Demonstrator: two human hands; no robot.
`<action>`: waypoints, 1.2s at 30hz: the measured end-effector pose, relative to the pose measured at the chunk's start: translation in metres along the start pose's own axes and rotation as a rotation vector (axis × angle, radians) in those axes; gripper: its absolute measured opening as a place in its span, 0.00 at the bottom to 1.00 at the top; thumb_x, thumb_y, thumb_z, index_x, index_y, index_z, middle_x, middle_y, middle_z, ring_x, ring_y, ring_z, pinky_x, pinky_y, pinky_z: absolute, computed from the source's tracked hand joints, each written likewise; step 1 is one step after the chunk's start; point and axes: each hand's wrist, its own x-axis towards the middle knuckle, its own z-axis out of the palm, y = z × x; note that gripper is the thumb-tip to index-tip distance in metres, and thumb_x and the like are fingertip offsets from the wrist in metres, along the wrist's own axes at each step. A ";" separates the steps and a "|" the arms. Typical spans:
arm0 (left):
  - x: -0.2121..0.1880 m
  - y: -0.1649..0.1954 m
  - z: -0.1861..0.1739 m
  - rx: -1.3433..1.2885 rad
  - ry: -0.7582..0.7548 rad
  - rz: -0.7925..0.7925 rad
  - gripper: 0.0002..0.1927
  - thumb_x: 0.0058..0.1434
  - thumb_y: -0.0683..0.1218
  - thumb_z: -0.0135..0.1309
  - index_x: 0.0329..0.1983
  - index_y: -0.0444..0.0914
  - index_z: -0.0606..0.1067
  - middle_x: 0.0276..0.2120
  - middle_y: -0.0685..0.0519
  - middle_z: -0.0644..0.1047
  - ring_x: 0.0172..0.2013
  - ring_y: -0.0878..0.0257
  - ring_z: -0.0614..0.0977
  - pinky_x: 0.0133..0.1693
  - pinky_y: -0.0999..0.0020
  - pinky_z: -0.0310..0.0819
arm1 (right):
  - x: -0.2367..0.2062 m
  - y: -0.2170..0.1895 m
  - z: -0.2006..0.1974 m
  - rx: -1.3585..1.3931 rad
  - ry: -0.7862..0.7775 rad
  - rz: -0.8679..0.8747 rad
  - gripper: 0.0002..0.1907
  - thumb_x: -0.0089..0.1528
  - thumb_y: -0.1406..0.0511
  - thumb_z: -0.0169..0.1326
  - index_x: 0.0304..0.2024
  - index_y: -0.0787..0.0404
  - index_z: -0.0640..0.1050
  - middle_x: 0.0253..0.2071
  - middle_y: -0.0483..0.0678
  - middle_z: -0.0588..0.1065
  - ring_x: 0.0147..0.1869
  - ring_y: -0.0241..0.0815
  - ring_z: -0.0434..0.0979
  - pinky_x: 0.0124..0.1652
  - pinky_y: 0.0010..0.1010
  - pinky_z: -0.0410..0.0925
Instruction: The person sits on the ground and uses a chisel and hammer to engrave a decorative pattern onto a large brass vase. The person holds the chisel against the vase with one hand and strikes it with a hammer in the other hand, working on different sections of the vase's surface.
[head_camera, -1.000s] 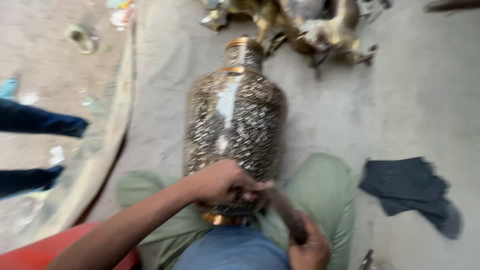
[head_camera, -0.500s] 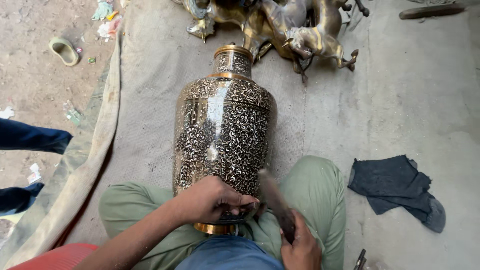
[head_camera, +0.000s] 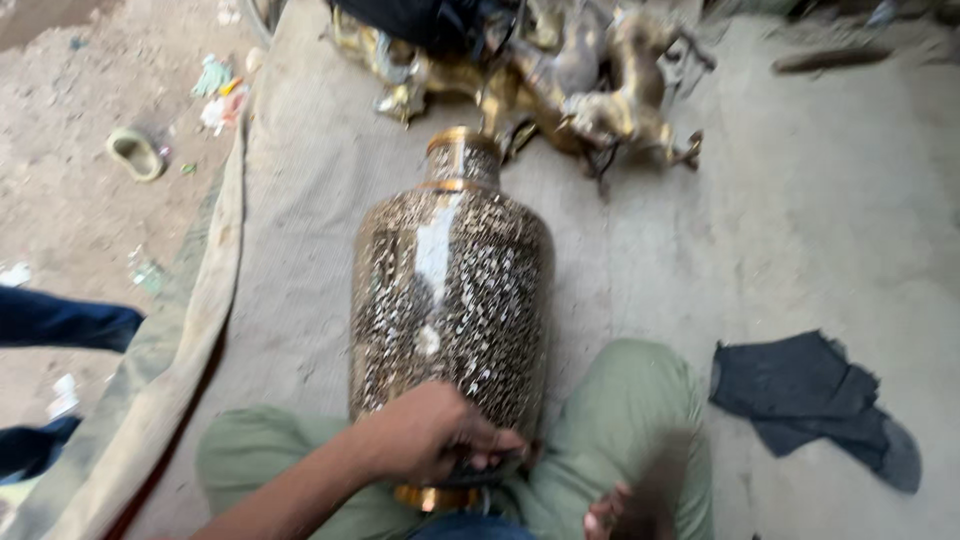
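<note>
A: What lies in front of the person?

B: A large brass vase lies on its side, seen from above, on a pale cloth mat. Its body is dark with fine, glinting engraved patterns. The narrow golden neck points away from the person; the golden base rests between their knees, which are clad in green trousers.

A: What are the hands doing?

B: The left hand lies on the lower body of the vase, near the base, with fingers curled down against the metal, pressing or holding it. The right hand is low at the frame's edge, beside the right knee. It seems to be closed around a dark tool, but that area is heavily blurred, so I cannot tell for certain.

A: What else is around?

B: Beyond the vase's neck is a heap of brass figurines; they look like animals. To the right on the mat lies a crumpled dark blue rag, well apart from the vase. Left of the mat is bare dirt ground with scattered litter, and another person's legs in dark blue trousers show at the left edge.
</note>
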 end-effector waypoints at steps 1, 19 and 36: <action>-0.001 0.000 -0.003 -0.011 -0.003 0.000 0.26 0.51 0.36 0.56 0.54 0.44 0.81 0.29 0.53 0.83 0.29 0.59 0.85 0.34 0.66 0.80 | -0.012 0.001 -0.001 -0.052 -0.025 -0.087 0.27 0.48 0.72 0.62 0.51 0.60 0.78 0.36 0.49 0.83 0.42 0.36 0.85 0.43 0.28 0.74; -0.012 0.001 0.019 0.049 0.310 0.013 0.37 0.46 0.31 0.52 0.62 0.43 0.76 0.33 0.53 0.84 0.32 0.58 0.87 0.36 0.65 0.82 | 0.034 -0.120 -0.013 0.194 -0.002 0.194 0.26 0.59 0.70 0.64 0.59 0.56 0.74 0.42 0.53 0.80 0.46 0.40 0.79 0.46 0.28 0.72; -0.013 0.001 0.018 -0.024 0.342 0.047 0.35 0.43 0.31 0.49 0.58 0.40 0.78 0.45 0.47 0.84 0.37 0.59 0.89 0.41 0.64 0.84 | 0.046 -0.155 -0.029 -0.335 -0.043 0.082 0.25 0.53 0.68 0.62 0.54 0.59 0.76 0.41 0.49 0.83 0.42 0.42 0.83 0.44 0.35 0.72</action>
